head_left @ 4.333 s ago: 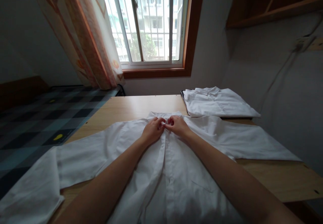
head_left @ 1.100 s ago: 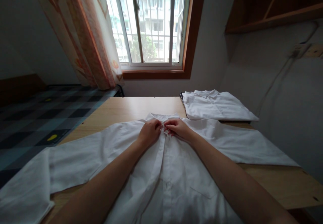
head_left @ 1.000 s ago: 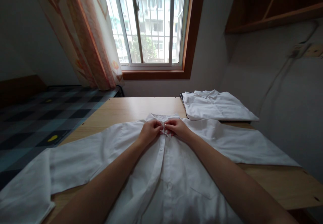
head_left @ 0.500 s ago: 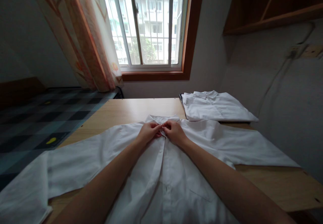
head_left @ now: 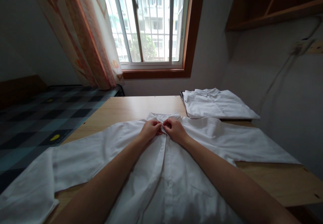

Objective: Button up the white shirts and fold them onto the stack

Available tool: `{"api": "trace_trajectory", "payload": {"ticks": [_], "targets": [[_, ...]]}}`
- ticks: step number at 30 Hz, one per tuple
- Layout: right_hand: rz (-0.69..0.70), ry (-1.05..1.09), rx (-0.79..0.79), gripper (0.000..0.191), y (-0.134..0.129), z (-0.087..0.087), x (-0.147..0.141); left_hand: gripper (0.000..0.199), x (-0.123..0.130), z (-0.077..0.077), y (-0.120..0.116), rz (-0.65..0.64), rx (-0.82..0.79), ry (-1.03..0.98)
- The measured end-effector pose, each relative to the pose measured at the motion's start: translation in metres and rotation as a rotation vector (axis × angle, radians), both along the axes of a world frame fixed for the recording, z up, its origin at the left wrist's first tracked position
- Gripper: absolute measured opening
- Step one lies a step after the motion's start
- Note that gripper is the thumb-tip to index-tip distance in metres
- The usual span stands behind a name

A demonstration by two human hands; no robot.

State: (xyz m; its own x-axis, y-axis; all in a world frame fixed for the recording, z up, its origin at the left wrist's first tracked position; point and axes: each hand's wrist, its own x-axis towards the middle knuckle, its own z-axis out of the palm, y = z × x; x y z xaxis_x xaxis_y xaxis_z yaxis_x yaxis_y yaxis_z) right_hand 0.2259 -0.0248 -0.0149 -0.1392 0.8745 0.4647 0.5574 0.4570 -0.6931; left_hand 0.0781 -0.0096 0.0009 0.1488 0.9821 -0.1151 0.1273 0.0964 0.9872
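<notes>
A white long-sleeved shirt (head_left: pixel 176 170) lies front up across the wooden table, sleeves spread to both sides and collar toward the window. Just below the collar (head_left: pixel 164 116), my left hand (head_left: pixel 150 130) pinches one edge of the shirt front. My right hand (head_left: pixel 174 129) grips the opposite edge close beside it, fingertips nearly touching the left ones. Whatever button or buttonhole lies between the fingers is too small to make out. Below the hands, the two front edges run down side by side, with a gap between them lower down.
Folded white shirts (head_left: pixel 217 103) rest on a dark flat item at the table's back right. The wooden table (head_left: pixel 136 104) reaches toward the window (head_left: pixel 151 25). A bed with a checked cover (head_left: pixel 83 104) stands at left, beneath a curtain (head_left: pixel 88 35). A wooden shelf (head_left: pixel 275 18) hangs at upper right.
The fingertips have parted slightly at the collar, both hands still on the shirt. The whole view has shifted a little; the shirt lies as before.
</notes>
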Motion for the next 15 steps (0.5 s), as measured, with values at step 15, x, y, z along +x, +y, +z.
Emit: {"api": "trace_trajectory", "payload": {"ticks": [15], "targets": [[0.187, 0.346, -0.359, 0.005, 0.0068, -0.005, 0.0075, 0.019, -0.008, 0.0063, -0.0027, -0.093, -0.048, -0.065]]}}
